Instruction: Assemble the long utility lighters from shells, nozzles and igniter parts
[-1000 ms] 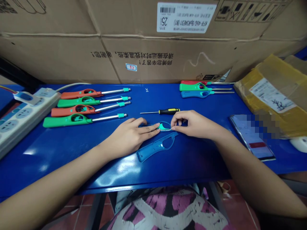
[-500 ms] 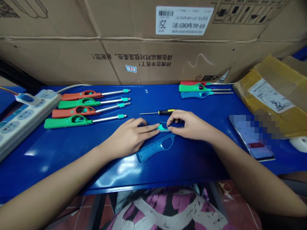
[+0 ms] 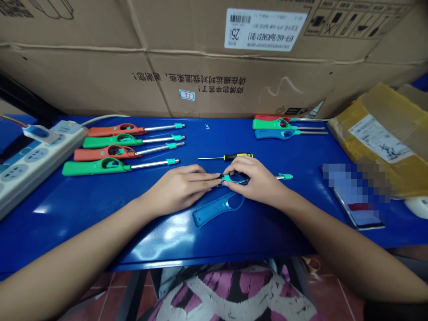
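Observation:
Both hands are on an opened stick lighter [image 3: 285,176], whose metal tube and green-banded tip stick out past my right hand. My left hand [image 3: 182,187] lies over its handle end, fingers together and their tips at the inner parts. With thumb and forefinger, my right hand [image 3: 257,180] grips it beside the turquoise trigger [image 3: 228,178]. Most of the lighter's body is hidden under the hands. Just in front lies a loose blue handle half [image 3: 212,211], inner side up. A black and yellow screwdriver [image 3: 230,157] rests behind the hands.
Several orange and green lighters [image 3: 96,167] lie in a row at left, near a white power strip [image 3: 36,154]. Three more lighters [image 3: 276,133] are at the back right. A phone [image 3: 359,209] and a yellow-taped parcel [image 3: 377,129] sit at right; a large carton [image 3: 200,62] stands behind.
My right hand has shifted slightly left over the lighter, its thumb now at the trigger. The green-banded tip has come into sight right of it. The camera view has moved slightly.

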Available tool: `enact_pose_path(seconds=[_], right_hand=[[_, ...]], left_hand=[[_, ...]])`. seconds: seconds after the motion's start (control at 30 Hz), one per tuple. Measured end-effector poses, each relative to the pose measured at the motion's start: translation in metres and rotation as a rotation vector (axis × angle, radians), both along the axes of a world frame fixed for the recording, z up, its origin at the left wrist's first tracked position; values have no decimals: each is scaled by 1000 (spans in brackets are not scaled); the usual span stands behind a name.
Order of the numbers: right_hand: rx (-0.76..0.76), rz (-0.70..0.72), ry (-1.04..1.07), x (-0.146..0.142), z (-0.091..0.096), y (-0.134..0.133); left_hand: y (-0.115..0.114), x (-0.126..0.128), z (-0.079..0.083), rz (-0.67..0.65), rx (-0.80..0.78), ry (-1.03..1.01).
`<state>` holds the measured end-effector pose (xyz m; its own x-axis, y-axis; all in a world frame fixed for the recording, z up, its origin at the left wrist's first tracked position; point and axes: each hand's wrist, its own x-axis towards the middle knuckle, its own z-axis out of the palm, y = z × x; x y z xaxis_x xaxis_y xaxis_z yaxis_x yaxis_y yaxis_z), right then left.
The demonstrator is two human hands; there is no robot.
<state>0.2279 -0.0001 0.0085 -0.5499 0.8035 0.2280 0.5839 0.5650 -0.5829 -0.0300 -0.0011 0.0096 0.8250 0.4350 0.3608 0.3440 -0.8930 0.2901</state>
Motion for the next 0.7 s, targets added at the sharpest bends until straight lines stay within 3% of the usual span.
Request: enact_pose_path(seconds=[0.2,0.43,0.7], right_hand=[[-45,-13,17,-2,-2,-1],[-40,-27,20,-3,-1,-2],[-29,-27,44,-3,-3,-2]], left_hand=[[8,-6,4,29,-191,-152],[22,-15,12,7,-371,-135],[31,-23,11,11,-462,-30]])
